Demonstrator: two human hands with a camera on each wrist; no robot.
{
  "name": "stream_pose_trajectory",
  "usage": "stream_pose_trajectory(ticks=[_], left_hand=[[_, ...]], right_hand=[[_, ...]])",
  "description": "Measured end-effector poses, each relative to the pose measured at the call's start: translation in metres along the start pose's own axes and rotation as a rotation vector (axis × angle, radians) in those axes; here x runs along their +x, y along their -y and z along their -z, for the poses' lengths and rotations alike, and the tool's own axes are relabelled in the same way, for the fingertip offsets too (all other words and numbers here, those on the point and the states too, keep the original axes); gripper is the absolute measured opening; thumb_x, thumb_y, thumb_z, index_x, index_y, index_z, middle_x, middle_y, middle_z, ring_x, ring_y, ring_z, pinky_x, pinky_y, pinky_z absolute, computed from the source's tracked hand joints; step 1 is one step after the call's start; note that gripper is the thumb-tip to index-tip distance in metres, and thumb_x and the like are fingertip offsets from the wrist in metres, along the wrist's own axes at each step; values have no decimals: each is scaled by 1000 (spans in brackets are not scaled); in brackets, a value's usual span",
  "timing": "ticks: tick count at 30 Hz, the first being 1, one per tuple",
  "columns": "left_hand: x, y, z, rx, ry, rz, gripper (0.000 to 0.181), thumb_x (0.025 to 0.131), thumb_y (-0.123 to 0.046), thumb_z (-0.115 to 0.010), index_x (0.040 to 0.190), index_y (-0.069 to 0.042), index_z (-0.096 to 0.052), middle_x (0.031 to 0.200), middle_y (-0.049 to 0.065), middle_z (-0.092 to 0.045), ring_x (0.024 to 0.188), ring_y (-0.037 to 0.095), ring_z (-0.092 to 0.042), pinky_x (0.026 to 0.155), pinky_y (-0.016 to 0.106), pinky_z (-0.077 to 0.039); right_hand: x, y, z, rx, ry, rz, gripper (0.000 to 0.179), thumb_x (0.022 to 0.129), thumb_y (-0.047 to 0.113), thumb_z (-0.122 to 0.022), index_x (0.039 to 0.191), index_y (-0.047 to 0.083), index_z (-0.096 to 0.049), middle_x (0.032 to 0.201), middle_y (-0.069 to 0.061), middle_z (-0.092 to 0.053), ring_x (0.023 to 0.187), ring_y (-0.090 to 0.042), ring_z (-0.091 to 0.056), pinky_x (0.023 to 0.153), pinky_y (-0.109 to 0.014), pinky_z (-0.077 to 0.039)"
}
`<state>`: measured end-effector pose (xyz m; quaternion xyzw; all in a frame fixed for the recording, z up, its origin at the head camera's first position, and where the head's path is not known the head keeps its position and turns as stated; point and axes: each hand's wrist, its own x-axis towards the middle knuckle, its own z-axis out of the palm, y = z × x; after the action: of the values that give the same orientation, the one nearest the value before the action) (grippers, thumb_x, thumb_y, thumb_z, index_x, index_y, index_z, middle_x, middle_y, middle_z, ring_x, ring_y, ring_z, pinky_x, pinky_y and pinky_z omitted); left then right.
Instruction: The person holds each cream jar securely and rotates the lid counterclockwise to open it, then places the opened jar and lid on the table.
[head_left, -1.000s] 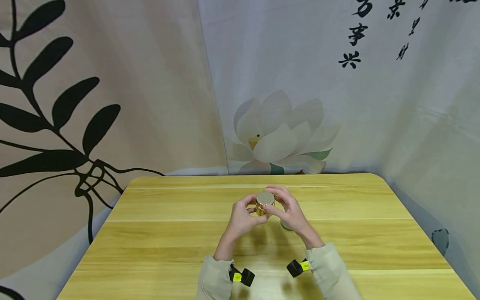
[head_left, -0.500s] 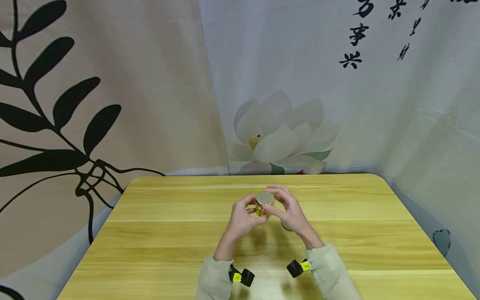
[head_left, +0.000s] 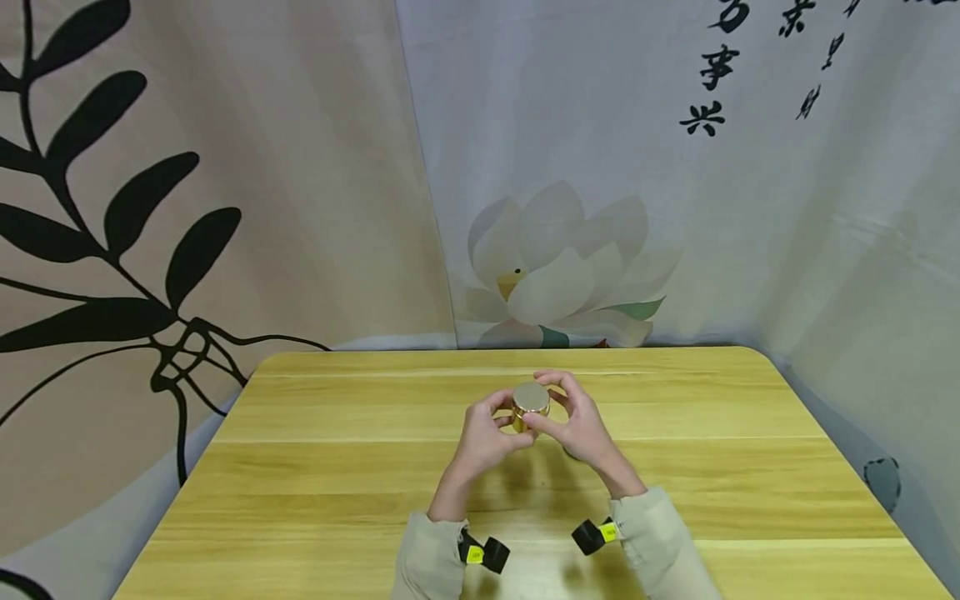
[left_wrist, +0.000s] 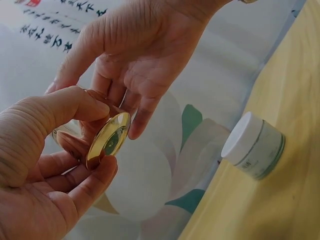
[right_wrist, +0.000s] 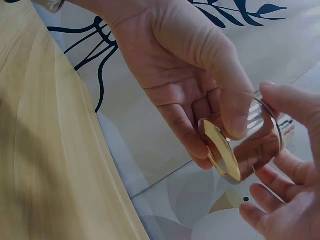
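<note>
A shiny gold cosmetic jar (head_left: 531,400) is held upright above the table between both hands. My left hand (head_left: 482,432) grips its lower part, thumb on one side and fingers on the other; the gold base (left_wrist: 111,140) shows in the left wrist view. My right hand (head_left: 583,423) is curled around the upper part, the lid (right_wrist: 272,125), with the thumb and fingertips at its rim. Behind the right wrist, a white-topped jar (left_wrist: 254,145) with a pale label stands on the table, mostly hidden in the head view.
The light wooden table (head_left: 337,483) reaches back to a printed curtain (head_left: 300,167) with plants, a lotus and characters. Black wrist cameras with yellow labels sit at both sleeve cuffs.
The right hand's fingers and wrist have shifted slightly around the lid, and the white-topped jar shows less behind the wrist. The left hand and gold jar stay nearly still.
</note>
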<state>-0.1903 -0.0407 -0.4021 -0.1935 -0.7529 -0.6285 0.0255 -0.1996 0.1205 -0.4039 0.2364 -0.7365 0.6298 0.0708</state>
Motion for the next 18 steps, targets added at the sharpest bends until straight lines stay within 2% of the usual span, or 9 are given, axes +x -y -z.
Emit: stream_pose_trajectory(ticks=[1, 7, 12, 18], left_hand=[[0, 0, 0, -1, -1, 0, 45, 71, 8, -71, 113, 12, -58, 104, 21, -60, 98, 31, -56, 86, 44, -50], [1, 0, 0, -5, -8, -6, 44, 71, 8, -72, 112, 12, -58, 103, 21, -61, 98, 31, -57, 85, 42, -51], [1, 0, -1, -9, 0, -4, 45, 70, 10, -71, 112, 13, -58, 104, 22, -60, 98, 30, -56, 86, 42, -50], [0, -1, -1, -2, -5, 4, 45, 69, 10, -72, 112, 12, -58, 102, 21, -60, 96, 28, -56, 84, 43, -51]], right_hand=[[0, 2, 0, -1, 6, 8, 37, 79, -12, -65, 113, -14, -49, 126, -29, -44, 122, -43, -37, 100, -61, -29], [-1, -24, 5, -37, 30, 71, 43, 84, -4, -63, 125, -5, -52, 129, -24, -45, 121, -35, -39, 99, -61, -30], [0, -28, 5, -34, 16, 17, 48, 80, -2, -69, 125, 0, -51, 130, -20, -46, 124, -33, -37, 102, -57, -30], [1, -28, 3, -15, -3, -3, 41, 80, -4, -69, 118, -2, -55, 127, -20, -48, 123, -33, -39, 101, -58, -30]])
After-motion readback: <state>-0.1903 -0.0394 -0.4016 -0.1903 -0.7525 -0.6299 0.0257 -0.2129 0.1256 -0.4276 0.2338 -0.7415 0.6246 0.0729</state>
